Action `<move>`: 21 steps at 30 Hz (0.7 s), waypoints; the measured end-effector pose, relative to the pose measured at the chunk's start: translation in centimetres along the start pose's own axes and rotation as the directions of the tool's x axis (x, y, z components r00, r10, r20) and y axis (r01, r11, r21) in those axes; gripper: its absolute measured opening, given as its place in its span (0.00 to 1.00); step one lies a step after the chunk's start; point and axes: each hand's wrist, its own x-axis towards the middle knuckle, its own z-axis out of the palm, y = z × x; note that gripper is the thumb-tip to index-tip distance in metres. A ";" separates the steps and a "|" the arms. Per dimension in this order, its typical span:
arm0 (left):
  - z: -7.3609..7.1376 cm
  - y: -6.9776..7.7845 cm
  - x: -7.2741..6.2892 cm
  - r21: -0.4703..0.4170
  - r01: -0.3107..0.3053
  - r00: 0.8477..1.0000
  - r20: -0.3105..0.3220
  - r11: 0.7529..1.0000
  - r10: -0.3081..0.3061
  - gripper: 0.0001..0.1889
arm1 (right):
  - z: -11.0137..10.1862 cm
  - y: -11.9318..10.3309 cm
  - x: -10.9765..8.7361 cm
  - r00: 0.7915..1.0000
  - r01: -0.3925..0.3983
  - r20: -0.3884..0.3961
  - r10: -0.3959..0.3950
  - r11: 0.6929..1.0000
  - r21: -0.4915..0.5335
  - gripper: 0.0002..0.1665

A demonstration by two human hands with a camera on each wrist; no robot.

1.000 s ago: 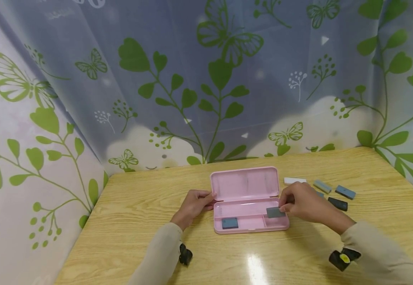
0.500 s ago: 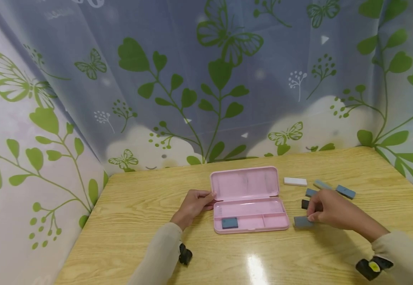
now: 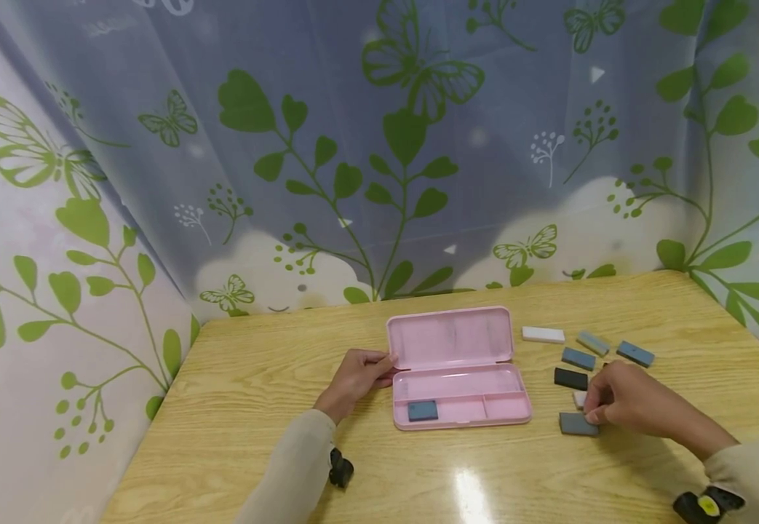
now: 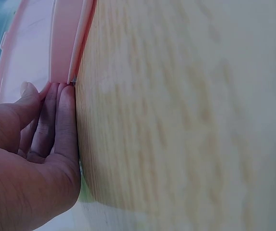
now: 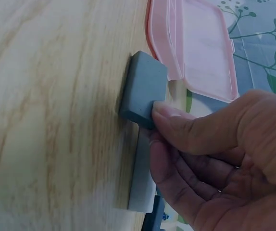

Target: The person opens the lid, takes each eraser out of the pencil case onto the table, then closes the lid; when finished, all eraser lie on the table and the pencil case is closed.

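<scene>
A pink pencil case (image 3: 459, 412) lies open on the table, its lid (image 3: 447, 338) raised at the back. My left hand (image 3: 356, 378) holds the case's left side by the hinge, the thumb on the lid edge (image 4: 27, 57). One blue-grey eraser (image 3: 422, 410) lies in the front left compartment. Right of the case, my right hand (image 3: 641, 404) pinches one end of a grey eraser (image 3: 575, 423) between thumb and fingers. In the right wrist view this eraser (image 5: 145, 86) sits at the table surface. Just behind it is a white eraser (image 5: 143, 178), partly hidden by the fingers.
Behind the right hand lie a black eraser (image 3: 570, 378), a blue one (image 3: 578, 358), a grey-green one (image 3: 592, 343), another blue one (image 3: 635, 354) and a white one (image 3: 543, 335). A patterned curtain (image 3: 327, 182) hangs behind the wooden table (image 3: 274, 349).
The right hand has carried the grey eraser from above the case's right compartment rightward to the table beside the other erasers. The left hand has stayed on the case.
</scene>
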 end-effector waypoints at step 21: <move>0.0 0.0 0.0 -0.003 0.004 1.000 0.000 1.000 -0.004 0.17 | -0.3 -1.0 0.7 0.999 0.028 -0.033 -0.029 0.999 -0.018 0.08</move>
